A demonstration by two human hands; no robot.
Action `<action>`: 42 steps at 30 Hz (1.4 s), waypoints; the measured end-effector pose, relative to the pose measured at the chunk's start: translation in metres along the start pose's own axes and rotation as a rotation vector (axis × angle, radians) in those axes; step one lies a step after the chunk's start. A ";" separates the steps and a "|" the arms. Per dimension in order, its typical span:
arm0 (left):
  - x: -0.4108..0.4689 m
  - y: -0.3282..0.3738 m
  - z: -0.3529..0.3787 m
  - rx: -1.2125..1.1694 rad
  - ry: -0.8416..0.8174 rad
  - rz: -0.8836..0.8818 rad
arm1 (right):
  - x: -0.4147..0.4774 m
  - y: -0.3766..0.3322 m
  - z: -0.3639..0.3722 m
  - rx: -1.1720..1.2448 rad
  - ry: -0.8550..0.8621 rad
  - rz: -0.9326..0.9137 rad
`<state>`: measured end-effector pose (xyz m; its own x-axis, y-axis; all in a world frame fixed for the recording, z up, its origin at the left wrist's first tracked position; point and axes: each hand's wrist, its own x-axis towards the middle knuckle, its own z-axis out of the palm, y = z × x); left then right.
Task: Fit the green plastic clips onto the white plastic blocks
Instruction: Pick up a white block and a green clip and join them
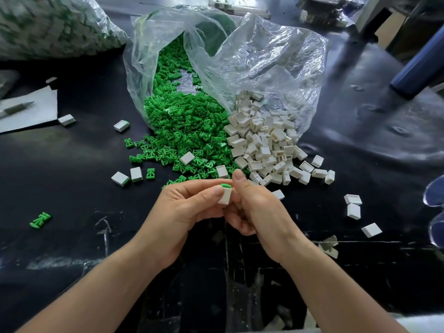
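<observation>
Hands meet low in the middle of the head view, over a black table (72, 179). The left hand (189, 207) pinches a white block (225, 197) between thumb and fingertips, holding it upright. The right hand (254, 210) grips the same block from its other side with curled fingers, its thumb raised just beside the top. A green clip (226, 186) sits in the top of this block, only its upper edge showing. Beyond the hands, a heap of green clips (182, 126) and a heap of white blocks (262, 145) lie side by side, touching, both spilling out of an open clear plastic bag (264, 56) onto the table. Stray blocks are scattered to the right, and two blocks with green edges (120, 179) lie to the left of the hands, near a loose clip (150, 173). Another single clip (40, 219) lies well apart at the far left. A grey sheet (31, 114) with a pen (15, 108) on it lies at the left edge, and a second, filled bag (52, 27) lies at the upper left, blurred.
</observation>
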<state>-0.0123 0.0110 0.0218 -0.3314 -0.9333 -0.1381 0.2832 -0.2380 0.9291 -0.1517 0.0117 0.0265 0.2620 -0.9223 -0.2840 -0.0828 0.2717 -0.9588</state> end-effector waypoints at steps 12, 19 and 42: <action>-0.002 -0.004 0.000 0.285 0.196 0.140 | 0.001 0.002 -0.006 -0.210 0.220 -0.338; -0.001 -0.004 -0.001 0.315 0.221 0.139 | 0.003 0.004 -0.008 -0.412 0.249 -0.342; -0.002 -0.001 0.002 0.407 0.271 0.087 | -0.001 0.004 0.002 -0.700 0.337 -0.267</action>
<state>-0.0138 0.0134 0.0216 -0.0604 -0.9942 -0.0886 -0.0929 -0.0827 0.9922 -0.1506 0.0148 0.0226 0.0645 -0.9949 0.0771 -0.6680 -0.1005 -0.7373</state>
